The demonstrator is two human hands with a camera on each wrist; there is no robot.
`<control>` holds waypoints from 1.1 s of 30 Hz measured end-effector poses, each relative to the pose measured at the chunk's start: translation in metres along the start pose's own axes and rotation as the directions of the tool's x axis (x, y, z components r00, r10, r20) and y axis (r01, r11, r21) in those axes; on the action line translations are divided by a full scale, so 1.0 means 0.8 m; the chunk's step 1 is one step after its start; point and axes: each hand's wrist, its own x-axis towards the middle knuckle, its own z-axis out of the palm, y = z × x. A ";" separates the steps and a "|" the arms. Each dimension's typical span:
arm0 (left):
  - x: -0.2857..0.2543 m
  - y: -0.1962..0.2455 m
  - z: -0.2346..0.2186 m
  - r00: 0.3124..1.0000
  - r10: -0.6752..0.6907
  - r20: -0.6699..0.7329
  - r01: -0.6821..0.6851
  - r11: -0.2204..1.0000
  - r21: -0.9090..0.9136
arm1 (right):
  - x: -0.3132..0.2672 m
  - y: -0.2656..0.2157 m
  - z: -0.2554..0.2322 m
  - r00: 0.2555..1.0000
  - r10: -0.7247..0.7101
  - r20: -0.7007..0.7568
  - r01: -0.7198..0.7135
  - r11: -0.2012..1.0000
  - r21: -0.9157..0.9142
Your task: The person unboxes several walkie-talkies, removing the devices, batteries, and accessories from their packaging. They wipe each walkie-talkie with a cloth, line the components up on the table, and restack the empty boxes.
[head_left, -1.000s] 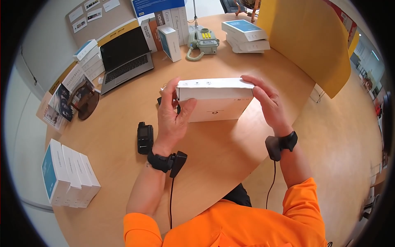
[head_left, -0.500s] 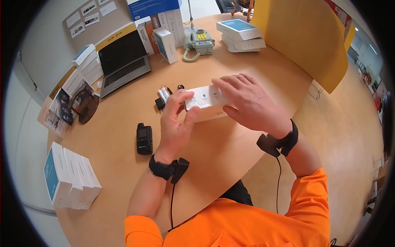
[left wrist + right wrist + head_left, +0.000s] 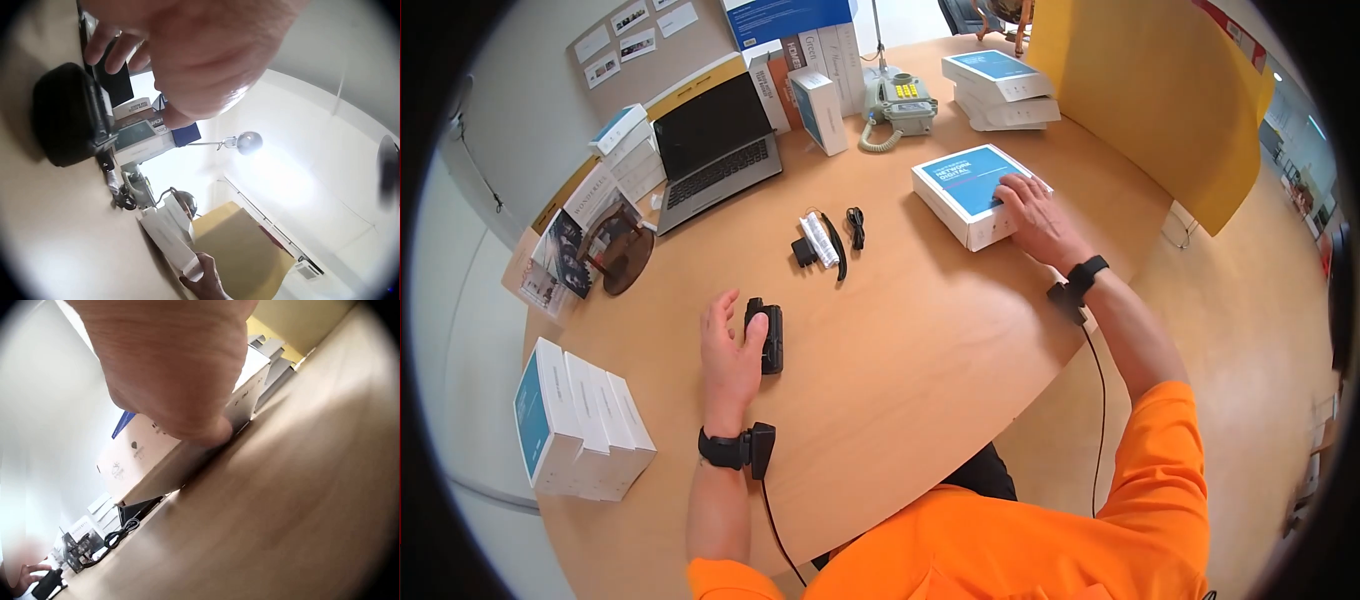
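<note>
In the head view, the right hand grips the near right part of a white box with a blue top, fingers over the lid. Its thumb shows against the side of the box in the right wrist view, below the palm. The left hand is beside a black handheld device, fingers loosely bent and thumb over its near side; contact is unclear. From the left wrist, the device stands near the hand, outside its fingers.
A black adapter, white wrapped item, black strap and coiled cable lie mid-table. Behind are a laptop, a telephone and stacked boxes. More boxes stand at the left edge.
The box has moved away to the back right and lies with its blue face up. The left hand has let go of it and moved left to the device; the right hand still holds it.
</note>
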 end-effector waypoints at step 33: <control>0.070 0.150 0.297 0.803 0.447 0.394 -0.505 0.861 0.053 | -0.039 0.024 -0.036 0.772 0.503 0.389 -0.633 0.667 0.393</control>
